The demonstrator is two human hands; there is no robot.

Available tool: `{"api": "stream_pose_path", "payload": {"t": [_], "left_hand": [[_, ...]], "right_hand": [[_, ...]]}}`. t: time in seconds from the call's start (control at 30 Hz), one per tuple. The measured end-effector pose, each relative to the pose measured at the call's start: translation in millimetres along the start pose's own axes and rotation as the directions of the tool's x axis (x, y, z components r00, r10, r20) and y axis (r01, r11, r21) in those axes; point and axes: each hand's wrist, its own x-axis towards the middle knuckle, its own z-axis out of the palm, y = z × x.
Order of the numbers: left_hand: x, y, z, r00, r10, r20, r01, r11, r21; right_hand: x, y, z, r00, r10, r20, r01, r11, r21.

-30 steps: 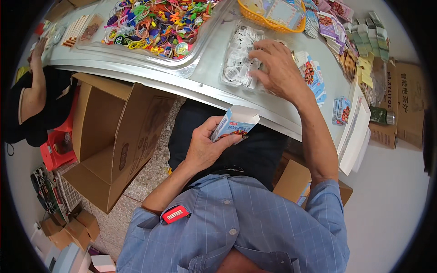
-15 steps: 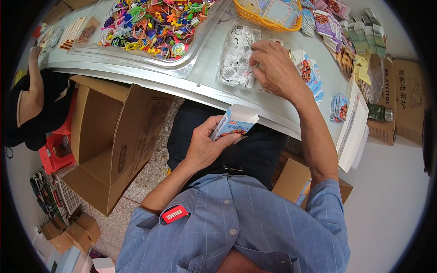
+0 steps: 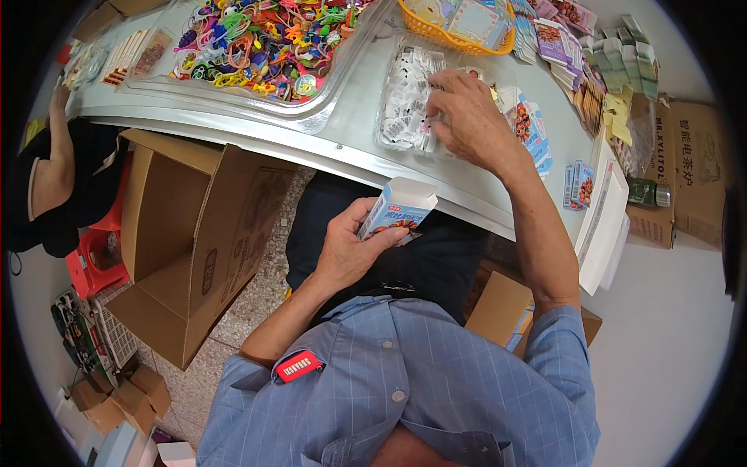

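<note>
My left hand (image 3: 350, 243) is wrapped around a small light-blue carton (image 3: 398, 208) with fruit pictures on its front. The carton tilts over my lap, and a white flap stands up at its top end. Over on the table, my right hand (image 3: 469, 117) reaches into a clear plastic tray (image 3: 379, 128) of small white printed packets (image 3: 406, 105). Its fingers are bent and drawn together at the packets' right side. The fingertips are partly hidden, so what they pinch does not show.
Colourful small toys (image 3: 257, 47) fill a large clear tray at left. An orange basket (image 3: 498, 48) stands behind the packets. Flattened cartons (image 3: 531, 128) and two small blue boxes (image 3: 578, 185) lie at right. A big open cardboard box (image 3: 167, 226) stands left of my legs; another person's arm (image 3: 58, 148) shows far left.
My left hand and the carton have shifted very slightly to the left. My right hand stays at the packets, its fingers having moved only a little.
</note>
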Motion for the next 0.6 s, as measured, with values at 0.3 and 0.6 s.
{"api": "stream_pose_path", "payload": {"t": [0.3, 0.6], "left_hand": [[0, 5, 0, 1.000, 0.017, -0.009, -0.018, 0.999, -0.035], [5, 12, 2, 0.997, 0.061, -0.044, -0.065, 0.995, -0.081]], "right_hand": [[-5, 17, -12, 0.989, -0.085, -0.124, 0.098, 0.990, 0.100], [-27, 10, -44, 0.973, 0.232, 0.007, -0.157, 0.635, 0.756]]}}
